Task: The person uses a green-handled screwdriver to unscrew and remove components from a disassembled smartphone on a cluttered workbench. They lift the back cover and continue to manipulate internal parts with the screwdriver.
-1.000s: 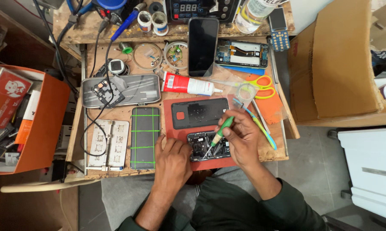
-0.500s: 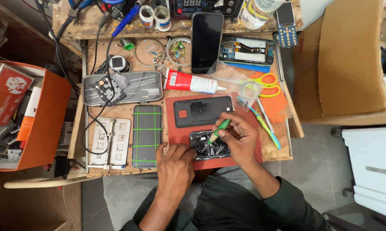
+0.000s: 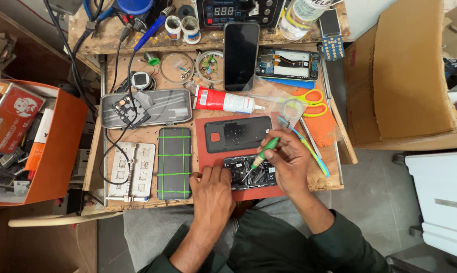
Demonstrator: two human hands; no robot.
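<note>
An opened phone with its insides showing lies on a red mat at the near edge of the wooden bench. My right hand grips a green-handled screwdriver, its tip down in the phone's middle. My left hand rests on the phone's left end, fingers pressing it to the mat. The phone's black back cover lies just behind it on the mat.
A phone bound with green bands lies left of the mat, beside a white jig plate. Behind are a glue tube, yellow scissors, a metal tray, a dark phone and an open handset. An orange box stands left, cardboard right.
The view has shifted slightly. My right hand has tilted the screwdriver a little over the opened phone; my left hand stays on its left end.
</note>
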